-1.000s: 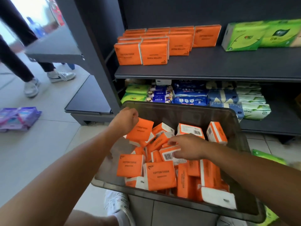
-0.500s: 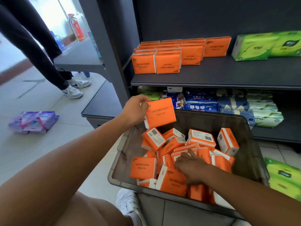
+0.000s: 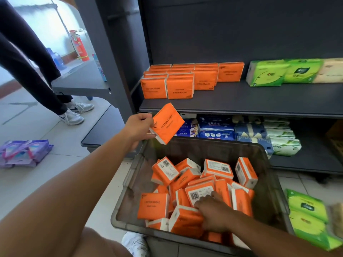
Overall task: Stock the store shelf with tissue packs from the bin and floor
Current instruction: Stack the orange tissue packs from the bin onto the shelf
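Orange film-wrapped tissue pack (image 3: 166, 124) hung over the grey plastic bin's (image 3: 269, 182) far-left corner, just below the dark shelf (image 3: 241, 104), its long axis slanting up-right. The left hand (image 3: 138, 127) had a grip on one end only, so the pack might twist loose. The right hand (image 3: 213, 214) lay among binned packs, its grip unclear.

Orange tissue pack (image 3: 167, 123) lifted out of the bin (image 3: 204, 147) by left hand (image 3: 138, 127), now raised near the shelf (image 3: 241, 102) edge
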